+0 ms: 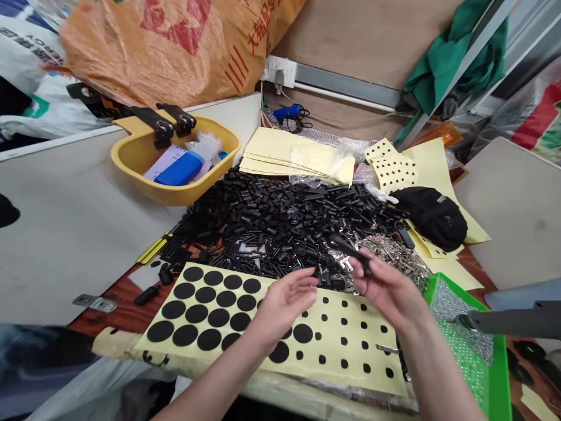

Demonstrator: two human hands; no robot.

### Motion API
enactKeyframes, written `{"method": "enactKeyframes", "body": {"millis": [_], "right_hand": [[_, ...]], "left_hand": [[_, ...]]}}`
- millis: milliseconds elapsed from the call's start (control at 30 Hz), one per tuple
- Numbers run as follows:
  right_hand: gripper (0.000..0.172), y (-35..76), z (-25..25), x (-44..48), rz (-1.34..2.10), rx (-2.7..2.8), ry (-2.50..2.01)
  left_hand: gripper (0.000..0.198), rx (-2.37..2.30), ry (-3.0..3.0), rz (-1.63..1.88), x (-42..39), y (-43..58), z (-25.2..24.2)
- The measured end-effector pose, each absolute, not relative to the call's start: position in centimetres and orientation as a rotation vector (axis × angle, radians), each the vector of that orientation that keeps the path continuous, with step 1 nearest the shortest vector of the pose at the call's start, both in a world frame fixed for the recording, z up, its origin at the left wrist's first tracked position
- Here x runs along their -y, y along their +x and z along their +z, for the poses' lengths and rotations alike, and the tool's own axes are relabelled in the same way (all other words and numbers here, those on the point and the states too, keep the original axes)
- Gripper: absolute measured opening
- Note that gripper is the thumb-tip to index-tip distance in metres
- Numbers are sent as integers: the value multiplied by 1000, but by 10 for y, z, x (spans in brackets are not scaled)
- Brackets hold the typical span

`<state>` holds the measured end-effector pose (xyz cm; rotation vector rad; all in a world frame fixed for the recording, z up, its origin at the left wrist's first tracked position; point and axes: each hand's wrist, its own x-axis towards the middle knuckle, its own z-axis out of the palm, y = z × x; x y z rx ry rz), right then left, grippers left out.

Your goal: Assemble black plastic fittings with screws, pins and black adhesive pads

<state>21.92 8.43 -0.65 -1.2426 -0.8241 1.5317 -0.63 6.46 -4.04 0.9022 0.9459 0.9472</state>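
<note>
My right hand (385, 289) is closed in a pinch on a long black plastic part (350, 252), held just above the near edge of a big heap of black plastic parts (280, 222). My left hand (287, 301) hovers beside it with fingers apart and slightly curled, holding nothing. Both hands are over a yellow backing sheet (350, 342) that carries round black adhesive pads, large ones at the left and small ones at the right. A patch of small shiny metal pieces (394, 257) lies under the right hand's fingertips.
A yellow plastic bin (131, 155) with a blue box stands at the back left. Stacked yellow sheets (280, 155), a black pouch (433, 216) and a green tray (495, 374) of tiny screws lie behind and to the right. A grey tool handle (517, 320) pokes in from the right.
</note>
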Motion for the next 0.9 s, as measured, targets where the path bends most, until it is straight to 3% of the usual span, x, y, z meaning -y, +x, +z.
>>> {"method": "enactKeyframes", "body": {"millis": [100,233,300,400,500,567,700,800,900], "right_hand": [[25,186,-22,-48,1790,361,-1019],[11,168,-34,-31,1832,124,-985],[13,166,-37,-30,1842,166,-1015],[32,167,-42,-32,1837,388,-1102],[52,178,-49,-41,1620,762,-1308],[55,190,-53,-53,1331,1063,-1505],[36,210,-53,-85,840,1407,-1824],[15,210,-51,-107,728,1510,-1925],[12,199,-53,-123,650,1612,-1996]], "left_hand": [[53,-794,780,1002,-64,13,-39],[47,-731,714,1048,-58,21,-42],[44,-756,716,1060,-56,20,-44],[36,-830,730,1093,-62,14,-48],[28,-988,851,1172,-82,3,-51],[21,-1105,959,1202,-101,-3,-53],[11,-1220,1075,1221,-143,-7,-54],[9,-1333,1179,1244,-169,-3,-56],[17,-1466,1264,1284,-188,-2,-63]]}}
